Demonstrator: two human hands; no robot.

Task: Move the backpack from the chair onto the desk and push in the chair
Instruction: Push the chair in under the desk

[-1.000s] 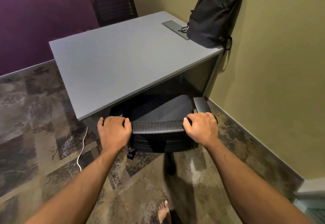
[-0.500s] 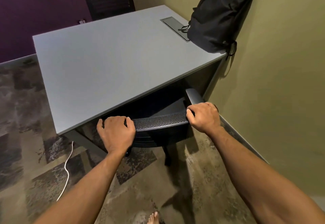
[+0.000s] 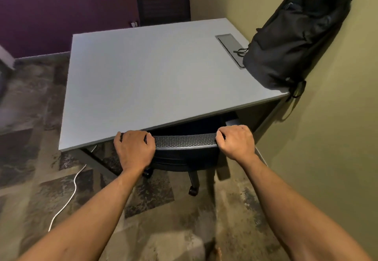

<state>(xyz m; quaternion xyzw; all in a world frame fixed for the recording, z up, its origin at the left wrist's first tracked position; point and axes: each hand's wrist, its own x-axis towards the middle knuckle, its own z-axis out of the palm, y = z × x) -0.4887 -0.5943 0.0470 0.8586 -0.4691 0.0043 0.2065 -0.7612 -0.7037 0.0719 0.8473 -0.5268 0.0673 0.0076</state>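
Note:
A black backpack (image 3: 294, 37) stands upright on the right rear corner of the grey desk (image 3: 147, 80), leaning on the yellow wall. The black mesh-backed office chair (image 3: 184, 141) sits tucked under the desk's near edge; its seat is mostly hidden beneath the desktop. My left hand (image 3: 133, 148) grips the left end of the chair's backrest top. My right hand (image 3: 235, 141) grips the right end. Both hands touch the desk's near edge.
A second dark chair (image 3: 163, 2) stands behind the desk against the purple wall. A white cable (image 3: 69, 195) runs across the patterned floor at the left. The yellow wall (image 3: 331, 158) is close on the right. A grey cable hatch (image 3: 229, 45) lies in the desktop by the backpack.
The chair has rolled forward under the desk with both hands on its backrest; the seat and armrest seen earlier are now mostly hidden. The view moved closer to the desk.

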